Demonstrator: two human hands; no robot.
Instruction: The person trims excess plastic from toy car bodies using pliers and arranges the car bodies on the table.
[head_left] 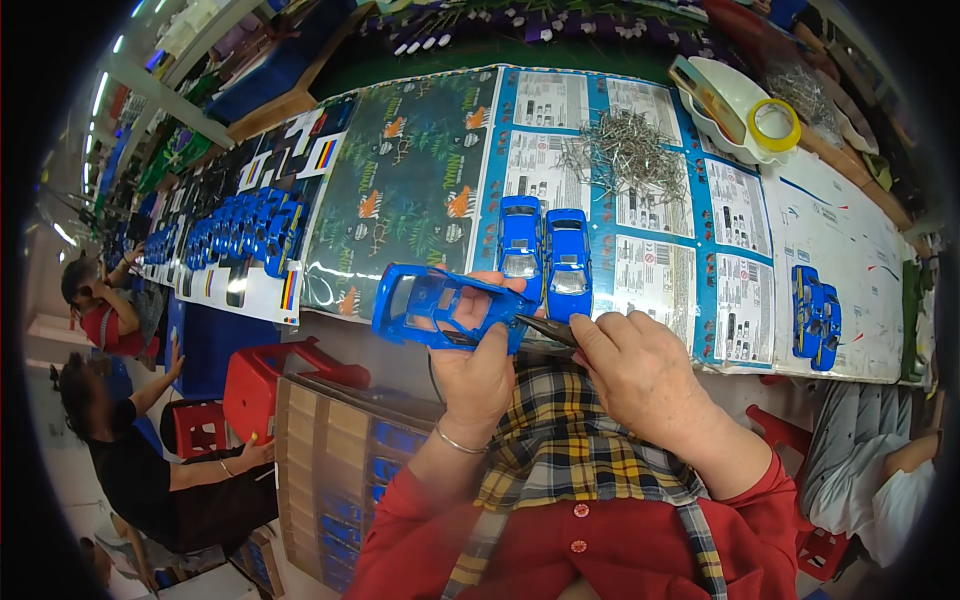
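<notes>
Green capitals [455, 172] on dark leafy sheet [372, 165]; tiny print [655, 262] on white panels [735, 190].

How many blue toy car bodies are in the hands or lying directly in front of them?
3. One held body is in the left hand; two lie side by side just beyond it, the left car and the right car. No other seems hidden there.

Blue car shell [448, 298] — dark pliers [549, 329] at its edge

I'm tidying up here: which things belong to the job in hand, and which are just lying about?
Probably the job:
blue car shell, left hand
pliers, right hand
loose metal pieces

Probably lying about:
yellow tape roll
red stool at left
</notes>
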